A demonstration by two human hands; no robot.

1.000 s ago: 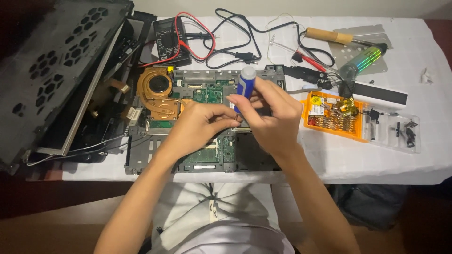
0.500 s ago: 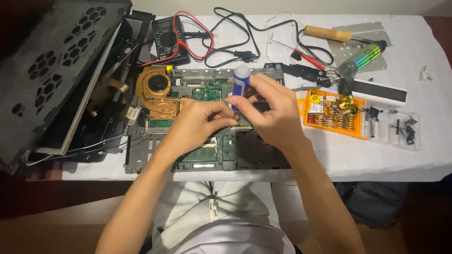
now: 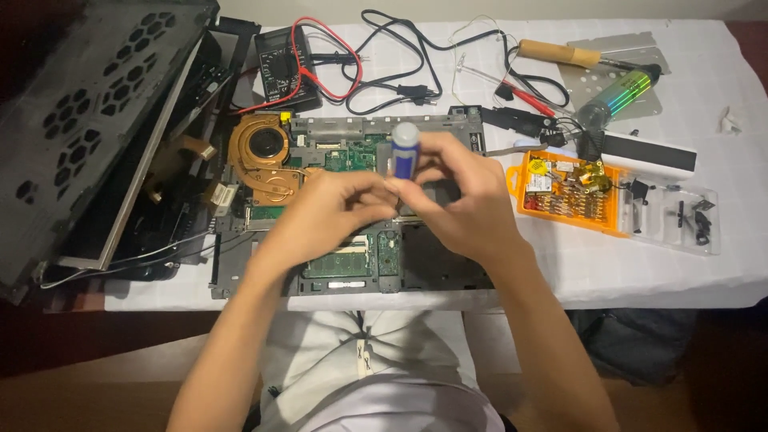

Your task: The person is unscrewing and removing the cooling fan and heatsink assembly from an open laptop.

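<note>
An opened laptop chassis (image 3: 436,268) lies on the white table with its green circuit board (image 3: 346,154) and copper fan cooler (image 3: 264,158) exposed. My right hand (image 3: 460,200) grips a blue screwdriver with a grey cap (image 3: 404,150), held upright over the middle of the board. My left hand (image 3: 328,216) is closed around the lower shaft, fingertips meeting the right hand's. The screwdriver tip and the spot it touches are hidden by my fingers.
A black perforated laptop cover (image 3: 80,128) leans at the left. A multimeter (image 3: 288,56) with red and black leads sits at the back. An orange bit case (image 3: 564,192), a clear parts tray (image 3: 676,216), a soldering iron (image 3: 560,54) and an iridescent cylinder (image 3: 620,92) lie to the right.
Both hands stay on the screwdriver over the board. The handle has shifted slightly and my fingers have re-gripped around it.
</note>
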